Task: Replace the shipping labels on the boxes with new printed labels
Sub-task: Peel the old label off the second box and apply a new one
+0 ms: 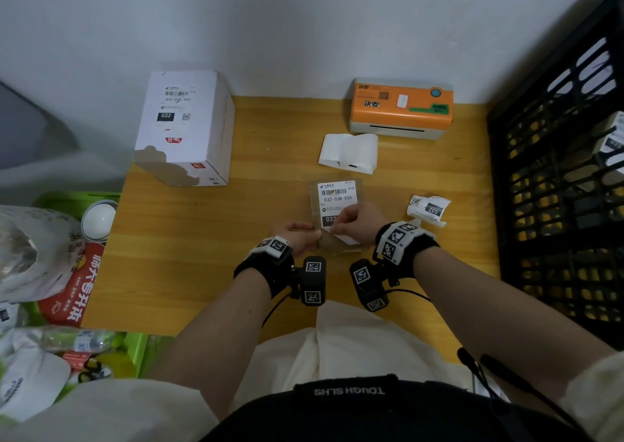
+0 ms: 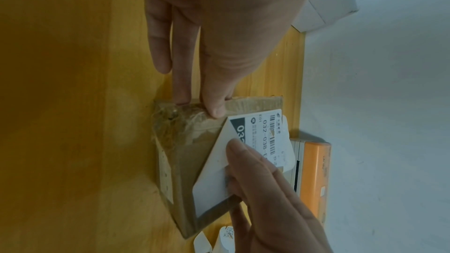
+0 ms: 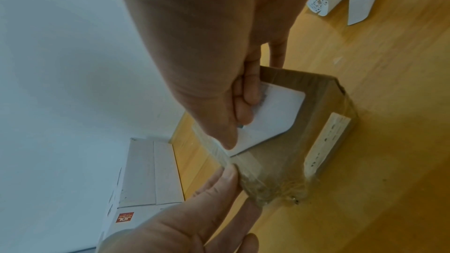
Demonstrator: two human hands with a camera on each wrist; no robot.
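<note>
Head view says you're mid-job — right hand (image 1: 351,220) pinching the label (image 1: 336,202) corner off the brown box (image 1: 337,249), left hand (image 1: 297,235) bracing it with straight fingers, new sticker not on yet.

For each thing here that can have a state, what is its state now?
Brown box: flat on the table, left hand steadying it.
Label: one corner peeled up, pinched by the right hand.
White box: upright, labelled.
Old label: crumpled on the table.
Printer: nothing in its slot.
</note>
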